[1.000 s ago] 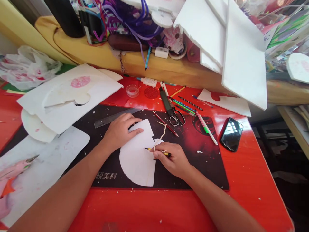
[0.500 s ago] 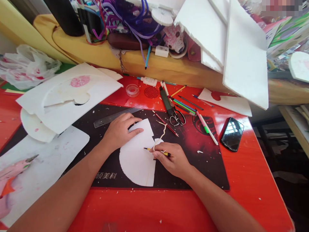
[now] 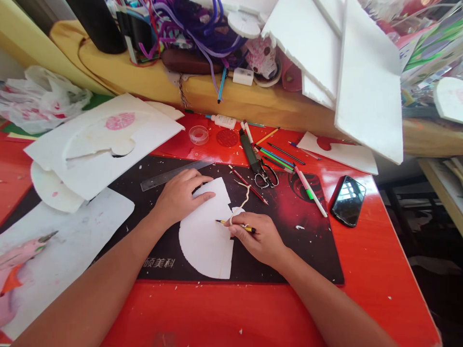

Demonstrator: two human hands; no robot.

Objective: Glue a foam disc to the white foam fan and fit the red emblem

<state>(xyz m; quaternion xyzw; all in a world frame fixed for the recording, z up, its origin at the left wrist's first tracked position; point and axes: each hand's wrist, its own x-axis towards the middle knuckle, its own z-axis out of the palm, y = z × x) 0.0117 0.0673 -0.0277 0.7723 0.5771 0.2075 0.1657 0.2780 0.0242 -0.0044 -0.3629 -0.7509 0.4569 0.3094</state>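
A white fan-shaped foam board piece (image 3: 204,241) with a notched right edge lies flat on the black desk mat (image 3: 307,250). My left hand (image 3: 183,193) rests on its upper left edge, thumb and fingers apart, gripping nothing. In my right hand (image 3: 255,234) is a yellow-and-black pencil (image 3: 221,221), pinched near its point. The tip is at the middle of the board. A pale string (image 3: 247,195) runs from the pencil up across the mat. Under the right hand, part of the board's edge is hidden.
Beyond the board lie a clear ruler (image 3: 173,174), a red pencil (image 3: 255,192), scissors (image 3: 265,174), pens and a tape roll (image 3: 198,135). A phone (image 3: 348,201) is at the right. Cut foam sheets (image 3: 144,140) and a pink glue gun (image 3: 21,260) are at the left.
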